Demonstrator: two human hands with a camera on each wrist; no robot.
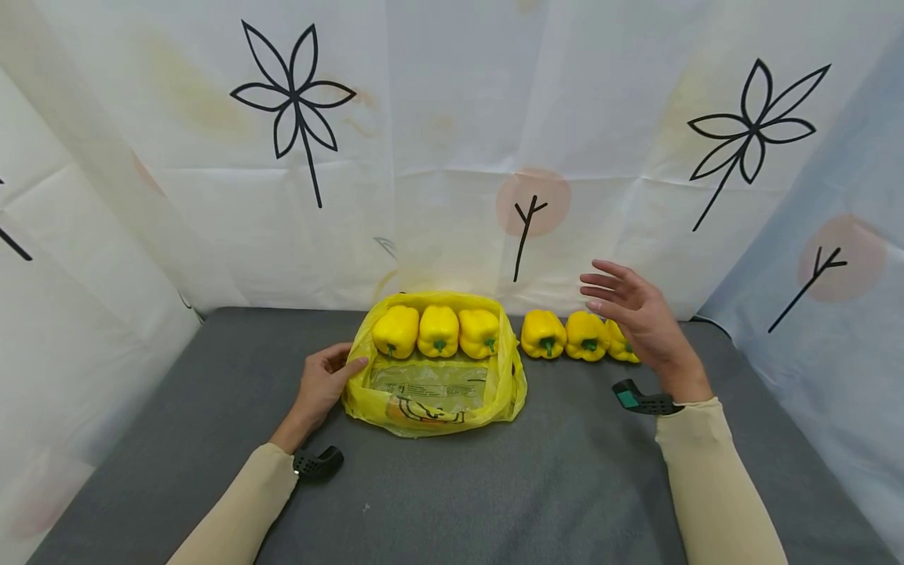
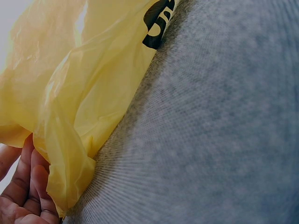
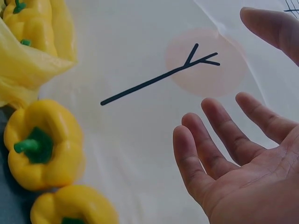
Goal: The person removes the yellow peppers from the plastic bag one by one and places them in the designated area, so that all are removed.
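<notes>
A yellow plastic bag (image 1: 434, 392) lies open on the grey table (image 1: 494, 486), with three yellow peppers (image 1: 438, 331) in a row at its back. My left hand (image 1: 326, 380) grips the bag's left edge (image 2: 65, 154), thumb on the rim. Three more yellow peppers (image 1: 565, 336) lie in a row to the right of the bag, against the back wall. My right hand (image 1: 632, 314) hovers above them, fingers spread and relaxed, holding nothing. The right wrist view shows the open palm (image 3: 243, 168) beside a pepper (image 3: 42, 144).
A white curtain (image 1: 452, 157) with black flower drawings closes off the back and both sides. Grey table surface stretches in front of the bag toward me.
</notes>
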